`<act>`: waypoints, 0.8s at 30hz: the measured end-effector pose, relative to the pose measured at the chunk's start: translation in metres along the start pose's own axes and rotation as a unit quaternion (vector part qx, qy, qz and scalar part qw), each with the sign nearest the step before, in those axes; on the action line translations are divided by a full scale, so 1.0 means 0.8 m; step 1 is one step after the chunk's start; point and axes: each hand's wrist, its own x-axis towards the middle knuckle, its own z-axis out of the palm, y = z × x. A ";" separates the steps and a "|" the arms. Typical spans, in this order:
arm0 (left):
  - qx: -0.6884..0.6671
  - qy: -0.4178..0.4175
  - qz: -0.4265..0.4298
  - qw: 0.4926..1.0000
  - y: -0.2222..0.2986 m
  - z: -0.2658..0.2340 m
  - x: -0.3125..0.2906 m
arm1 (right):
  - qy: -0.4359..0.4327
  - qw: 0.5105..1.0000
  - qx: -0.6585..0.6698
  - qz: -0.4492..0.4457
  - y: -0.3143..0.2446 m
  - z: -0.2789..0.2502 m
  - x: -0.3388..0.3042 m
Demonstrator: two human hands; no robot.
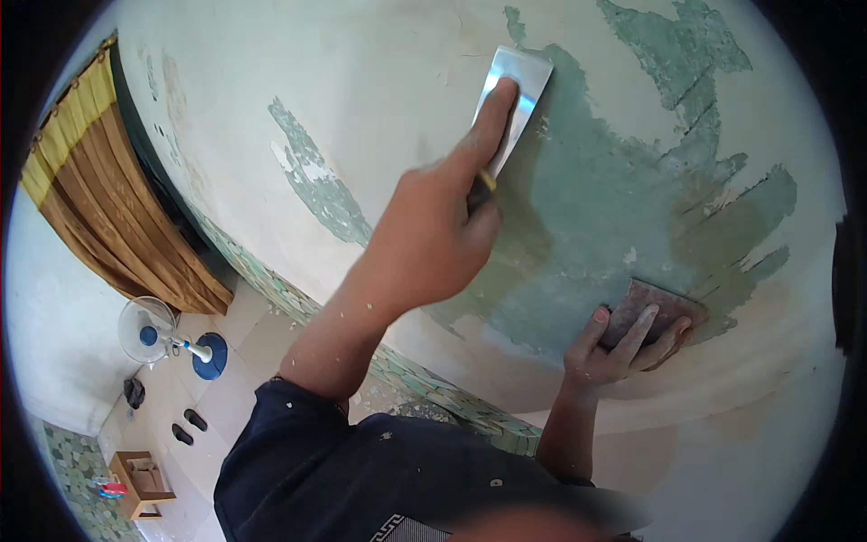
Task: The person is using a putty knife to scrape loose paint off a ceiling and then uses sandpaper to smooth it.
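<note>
A: Left hand (424,239). What is it doing?

B: Fist wrapped round the handle of a metal scraper (515,95), forefinger stretched up along the blade. The blade lies flat against the wall (271,81), high in the view, right at the edge where pale paint meets a big green bare patch (587,208).

A: So the grip on that side?

B: Pressed together around the handle, only the forefinger laid out straight. A bit of yellowish handle shows under the finger.

A: Right hand (623,348)?

B: Lower and to the right, against the same wall. Fingers curled over a small dark brownish pad (655,303), flat and worn, possibly a sanding piece; cannot tell for certain. Grip is pinching it, thumb underneath, fingers on top, pad touching the wall at the lower edge of the green patch.

A: Wall condition?

B: Pale cream coat, flaking. Green layer exposed in several patches: the big one between the two hands, a narrow strip (316,181) left of the left forearm, another at the upper right. Cracks run through the right side of the large patch.

A: Anything below?

B: Person wears a dark blue shirt (361,479) flecked with paint chips. A band of green mosaic tile (433,388) runs along the base of the wall. Down on the floor (235,379): a standing fan (153,330) with a blue base, a pair of dark sandals (188,426), a small wooden stool (140,483). An orange-brown curtain (108,208) with a yellow top hangs at the far left.
</note>
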 end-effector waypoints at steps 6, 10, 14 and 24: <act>-0.003 0.047 0.085 0.995 0.003 -0.010 0.024 | -0.004 1.000 0.001 -0.003 0.000 -0.001 -0.001; 0.001 0.048 0.100 0.994 -0.011 -0.006 0.019 | -0.007 1.000 -0.006 -0.003 0.000 0.001 0.000; 0.010 -0.053 -0.024 0.998 -0.034 0.026 -0.042 | -0.004 1.000 -0.001 -0.008 -0.001 0.002 0.001; 0.006 -0.018 0.051 0.999 -0.090 0.071 -0.077 | -0.002 0.999 0.004 -0.032 0.003 0.003 0.004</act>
